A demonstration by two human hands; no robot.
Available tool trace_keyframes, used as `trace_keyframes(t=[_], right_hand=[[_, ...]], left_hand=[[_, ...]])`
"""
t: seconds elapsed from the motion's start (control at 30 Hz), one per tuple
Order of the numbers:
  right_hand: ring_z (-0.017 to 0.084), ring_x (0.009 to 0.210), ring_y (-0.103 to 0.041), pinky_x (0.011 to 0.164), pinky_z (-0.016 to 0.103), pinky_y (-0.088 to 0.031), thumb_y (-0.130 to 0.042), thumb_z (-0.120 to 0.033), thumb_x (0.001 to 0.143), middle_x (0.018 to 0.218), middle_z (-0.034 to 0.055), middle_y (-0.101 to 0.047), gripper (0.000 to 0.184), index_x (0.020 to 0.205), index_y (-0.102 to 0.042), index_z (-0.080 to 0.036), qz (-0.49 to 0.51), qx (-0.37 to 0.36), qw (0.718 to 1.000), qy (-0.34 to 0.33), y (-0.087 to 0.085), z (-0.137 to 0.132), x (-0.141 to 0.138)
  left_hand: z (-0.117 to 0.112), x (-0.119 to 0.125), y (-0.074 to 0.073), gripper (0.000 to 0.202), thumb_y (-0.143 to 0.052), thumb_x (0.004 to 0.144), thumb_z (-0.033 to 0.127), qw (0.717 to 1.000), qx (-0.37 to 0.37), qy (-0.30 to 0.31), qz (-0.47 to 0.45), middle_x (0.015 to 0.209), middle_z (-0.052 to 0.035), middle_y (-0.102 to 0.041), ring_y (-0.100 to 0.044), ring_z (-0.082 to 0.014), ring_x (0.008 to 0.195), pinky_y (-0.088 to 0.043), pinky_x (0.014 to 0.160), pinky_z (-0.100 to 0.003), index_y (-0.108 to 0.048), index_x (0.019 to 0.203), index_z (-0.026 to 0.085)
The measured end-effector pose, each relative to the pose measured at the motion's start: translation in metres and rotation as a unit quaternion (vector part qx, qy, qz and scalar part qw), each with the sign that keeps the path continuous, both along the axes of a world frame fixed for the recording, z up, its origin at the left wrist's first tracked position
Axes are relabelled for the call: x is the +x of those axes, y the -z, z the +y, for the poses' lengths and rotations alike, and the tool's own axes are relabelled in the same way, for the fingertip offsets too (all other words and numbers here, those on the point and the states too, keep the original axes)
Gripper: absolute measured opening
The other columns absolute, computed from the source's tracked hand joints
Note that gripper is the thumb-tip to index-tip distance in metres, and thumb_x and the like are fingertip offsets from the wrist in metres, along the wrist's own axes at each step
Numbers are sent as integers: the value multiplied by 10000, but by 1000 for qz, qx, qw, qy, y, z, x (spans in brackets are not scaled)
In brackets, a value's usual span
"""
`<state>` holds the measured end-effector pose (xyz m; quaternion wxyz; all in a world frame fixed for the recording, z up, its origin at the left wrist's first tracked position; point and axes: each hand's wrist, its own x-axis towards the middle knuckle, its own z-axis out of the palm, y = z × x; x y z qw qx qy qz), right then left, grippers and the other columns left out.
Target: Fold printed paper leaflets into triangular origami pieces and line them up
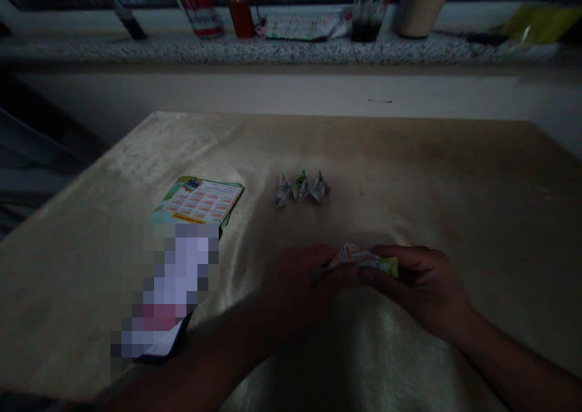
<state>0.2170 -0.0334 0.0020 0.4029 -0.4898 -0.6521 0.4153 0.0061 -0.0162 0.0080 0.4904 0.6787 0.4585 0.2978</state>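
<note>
A partly folded piece of printed paper (357, 255), white with orange print and a green end, is held between both hands above the near part of the table. My left hand (309, 279) pinches its left side, thumb along the lower edge. On the right side, my right hand (421, 285) grips it near the green end, with the thumb in front. Beyond the hands, three small folded paper shapes (301, 186) stand in a row on the table. The fingers behind the paper are partly hidden.
A stack of printed leaflets (204, 200) lies left on the table (409, 169). Closer in is a phone (170, 303) with a blurred-out screen. Along the granite sill (291, 51) stand a pink bottle (200, 9), an orange-red jar (240, 15) and a glass with dark liquid (366, 27).
</note>
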Motion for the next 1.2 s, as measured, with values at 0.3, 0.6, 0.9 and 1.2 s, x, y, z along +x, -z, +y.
trace_keyframes(t=[0.3, 0.6, 0.9, 1.2], right_hand=[[196, 730, -719, 643, 334, -599, -744, -45, 834, 807, 13, -749, 309, 1049, -744, -267, -24, 254, 967, 10, -4, 1, 4], [201, 741, -713, 659, 350, -578, -721, -73, 873, 836, 44, -756, 245, 1065, -747, -223, -66, 255, 964, -26, -6, 5, 2], [155, 610, -587, 559, 294, -446, -605, -100, 941, 682, 21, -628, 110, 878, -643, -182, -111, 235, 959, -110, -10, 4, 3], [100, 506, -410, 498, 258, -298, -499, -160, 989, 598, -53, -409, 290, 703, -490, -208, -132, 152, 960, -194, -8, 2, 7]], left_hand=[[1, 5, -5, 191, -743, 841, 354, 992, -67, -66, -80, 656, -2, -716, -591, -119, 558, -452, 514, -202, -809, 853, 176], [1, 1, -10, 109, -712, 883, 234, 995, 89, -31, -25, 736, 12, -791, -696, -127, 622, -509, 613, -211, -819, 871, 216], [3, -1, -12, 167, -719, 865, 283, 999, -36, 15, -35, 581, 21, -676, -557, -96, 515, -383, 501, -191, -805, 792, 159], [6, -3, -11, 225, -736, 832, 338, 979, -176, 61, -80, 571, 34, -577, -461, -83, 526, -354, 501, -194, -757, 725, 141]])
